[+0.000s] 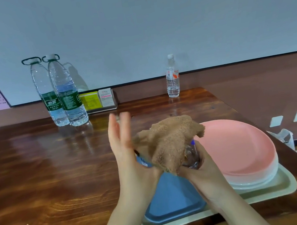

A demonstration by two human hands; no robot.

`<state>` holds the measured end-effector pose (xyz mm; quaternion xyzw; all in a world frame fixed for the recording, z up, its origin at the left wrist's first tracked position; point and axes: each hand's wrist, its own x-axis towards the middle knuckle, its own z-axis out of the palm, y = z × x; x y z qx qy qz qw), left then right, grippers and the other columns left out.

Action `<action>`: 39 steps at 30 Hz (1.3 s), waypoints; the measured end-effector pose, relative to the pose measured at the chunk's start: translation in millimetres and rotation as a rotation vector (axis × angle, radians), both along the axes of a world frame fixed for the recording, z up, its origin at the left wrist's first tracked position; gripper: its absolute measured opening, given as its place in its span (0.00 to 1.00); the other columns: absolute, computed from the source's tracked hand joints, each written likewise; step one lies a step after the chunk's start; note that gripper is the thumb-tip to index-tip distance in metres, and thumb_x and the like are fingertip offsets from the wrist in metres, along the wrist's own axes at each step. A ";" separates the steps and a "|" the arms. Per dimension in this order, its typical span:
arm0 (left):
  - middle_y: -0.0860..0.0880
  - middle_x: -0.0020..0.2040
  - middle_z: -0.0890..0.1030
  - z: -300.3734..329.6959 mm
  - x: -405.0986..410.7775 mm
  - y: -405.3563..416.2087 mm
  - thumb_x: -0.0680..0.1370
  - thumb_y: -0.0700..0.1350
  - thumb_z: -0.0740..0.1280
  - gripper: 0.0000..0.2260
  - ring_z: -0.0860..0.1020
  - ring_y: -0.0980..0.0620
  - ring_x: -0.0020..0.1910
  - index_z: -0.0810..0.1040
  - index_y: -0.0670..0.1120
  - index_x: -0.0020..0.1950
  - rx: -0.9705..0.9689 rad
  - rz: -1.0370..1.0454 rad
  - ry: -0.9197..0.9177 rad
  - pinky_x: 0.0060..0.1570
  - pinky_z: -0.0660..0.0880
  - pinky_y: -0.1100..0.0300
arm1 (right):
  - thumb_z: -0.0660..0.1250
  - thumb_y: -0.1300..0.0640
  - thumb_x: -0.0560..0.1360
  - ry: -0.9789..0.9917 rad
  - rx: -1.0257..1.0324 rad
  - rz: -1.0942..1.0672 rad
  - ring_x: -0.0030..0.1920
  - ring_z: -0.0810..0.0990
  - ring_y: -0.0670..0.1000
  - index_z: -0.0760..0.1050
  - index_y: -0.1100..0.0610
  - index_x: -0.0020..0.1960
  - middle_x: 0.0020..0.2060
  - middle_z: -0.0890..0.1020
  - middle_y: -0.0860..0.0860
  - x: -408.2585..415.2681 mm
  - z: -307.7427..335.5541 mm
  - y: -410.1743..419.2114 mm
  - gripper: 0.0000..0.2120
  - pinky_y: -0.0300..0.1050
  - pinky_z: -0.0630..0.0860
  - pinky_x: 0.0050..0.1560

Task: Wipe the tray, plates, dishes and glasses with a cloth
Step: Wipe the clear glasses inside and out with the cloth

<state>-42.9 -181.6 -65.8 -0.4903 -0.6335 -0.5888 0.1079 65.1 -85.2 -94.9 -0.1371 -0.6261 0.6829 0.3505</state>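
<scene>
The right hand (pixel 195 168) grips a clear glass (pixel 192 155) draped in a fuzzy brown cloth (pixel 169 143). The left hand (pixel 124 150), fingers straight, touches the cloth's left side. Below both hands lies a blue plate (pixel 173 200) on a beige tray (pixel 280 185); stacked pink plates (pixel 240 147) sit right of them.

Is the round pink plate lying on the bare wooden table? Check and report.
No, the round pink plate sits on top of a stack of pale plates that rests on the beige rectangular tray.
</scene>
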 end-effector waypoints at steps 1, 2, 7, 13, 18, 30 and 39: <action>0.55 0.72 0.65 2.6 -3.9 -1.2 0.69 0.48 0.71 0.28 0.65 0.49 0.72 0.69 0.62 0.67 0.091 0.011 0.065 0.69 0.65 0.55 | 0.78 0.55 0.54 -0.011 0.009 -0.010 0.47 0.83 0.46 0.75 0.54 0.55 0.45 0.84 0.48 -0.5 -2.3 1.0 0.30 0.36 0.77 0.45; 0.60 0.62 0.76 19.0 0.9 -4.5 0.72 0.43 0.67 0.15 0.74 0.56 0.64 0.79 0.57 0.56 0.139 0.009 0.080 0.64 0.69 0.62 | 0.78 0.57 0.54 -0.034 0.001 -0.022 0.46 0.83 0.46 0.74 0.55 0.55 0.44 0.84 0.48 -1.1 -4.2 1.7 0.30 0.36 0.77 0.44; 0.63 0.24 0.76 93.0 -11.9 -7.7 0.80 0.39 0.60 0.12 0.74 0.69 0.25 0.72 0.51 0.38 0.134 -0.020 -0.301 0.29 0.68 0.77 | 0.76 0.57 0.56 -0.100 0.005 -0.033 0.43 0.82 0.43 0.72 0.58 0.56 0.45 0.83 0.47 -2.8 -9.7 3.7 0.30 0.33 0.75 0.40; 0.57 0.31 0.74 115.2 -27.9 14.2 0.79 0.44 0.62 0.09 0.71 0.62 0.24 0.76 0.50 0.39 -0.434 -0.467 -0.346 0.23 0.67 0.71 | 0.76 0.61 0.56 -0.101 0.061 -0.039 0.47 0.82 0.44 0.71 0.54 0.57 0.47 0.83 0.46 0.1 -2.5 -1.1 0.31 0.36 0.76 0.44; 0.51 0.48 0.81 92.5 -38.7 36.3 0.63 0.46 0.79 0.18 0.79 0.52 0.49 0.75 0.53 0.48 -0.590 -0.227 0.080 0.52 0.73 0.63 | 0.76 0.62 0.55 -0.057 0.043 -0.018 0.44 0.82 0.42 0.71 0.55 0.57 0.46 0.83 0.48 3.5 4.0 -7.1 0.31 0.33 0.76 0.41; 0.54 0.31 0.66 51.2 -32.6 31.8 0.63 0.56 0.76 0.23 0.66 0.59 0.30 0.62 0.49 0.32 -0.255 0.241 0.174 0.33 0.63 0.69 | 0.77 0.55 0.54 -0.058 -0.047 -0.061 0.46 0.82 0.46 0.72 0.55 0.57 0.47 0.83 0.49 -2.1 -2.5 -8.4 0.33 0.37 0.76 0.43; 0.56 0.54 0.71 38.8 -31.9 -7.6 0.73 0.67 0.58 0.26 0.64 0.64 0.59 0.80 0.49 0.55 -0.361 -0.219 0.429 0.61 0.59 0.69 | 0.78 0.45 0.53 0.007 -0.167 0.040 0.53 0.82 0.52 0.78 0.42 0.53 0.51 0.83 0.51 9.1 2.6 -5.9 0.29 0.53 0.78 0.54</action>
